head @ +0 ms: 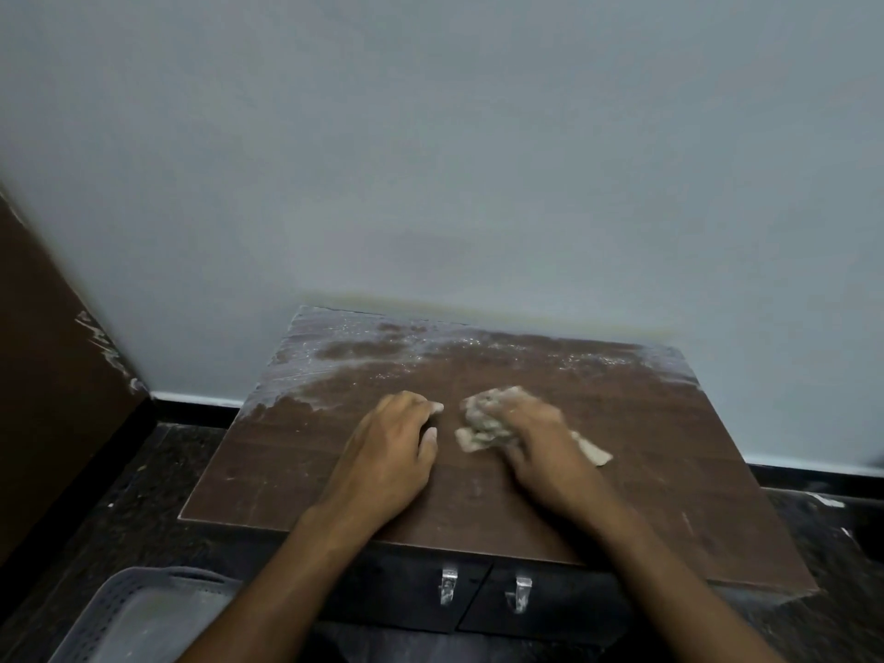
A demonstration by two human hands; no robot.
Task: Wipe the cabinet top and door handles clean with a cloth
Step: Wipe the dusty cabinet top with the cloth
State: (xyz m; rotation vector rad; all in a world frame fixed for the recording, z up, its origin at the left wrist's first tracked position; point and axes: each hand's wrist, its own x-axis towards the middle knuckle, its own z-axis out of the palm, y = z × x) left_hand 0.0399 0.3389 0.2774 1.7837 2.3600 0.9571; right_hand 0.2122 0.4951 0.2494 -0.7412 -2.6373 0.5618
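A low cabinet with a brown top (pixel 268 476) stands against the wall. White dust covers the back strip of the top (pixel 344 351); the front part looks darker and cleaner. My right hand (pixel 540 442) grips a crumpled, dusty cloth (pixel 483 423) and presses it on the middle of the top. My left hand (pixel 392 447) rests on the top just left of the cloth, fingers curled loosely, holding nothing. Two metal door handles (pixel 448 586) (pixel 521 593) hang on the dark doors below the front edge, both dusty.
A pale wall (pixel 430 160) rises right behind the cabinet. A brown panel (pixel 43 375) leans at the far left. A grey perforated plastic basket (pixel 138 614) sits on the dark floor at the lower left.
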